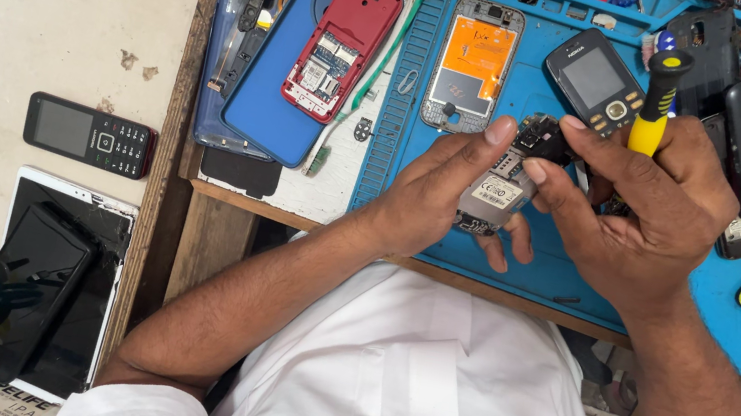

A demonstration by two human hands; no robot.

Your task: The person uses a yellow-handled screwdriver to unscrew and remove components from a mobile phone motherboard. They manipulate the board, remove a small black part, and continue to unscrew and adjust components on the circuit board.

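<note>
Over the blue mat (523,265), your left hand (439,195) and right hand (653,217) close fingers around an opened phone (501,185), mostly hidden, the right also clutching a yellow-handled screwdriver (658,101), tip concealed.

the left hand (440,185) and right hand (639,210) meet over a blue rubber work mat (525,256), both gripping a small opened grey phone body with a white label (501,185). the right hand also clasps a yellow-and-black handled screwdriver (658,101) (handle pointing up). just beyond lies a dark keypad phone (596,80), and a red phone shell (341,46) rests on a blue oval cover (270,89).
</note>
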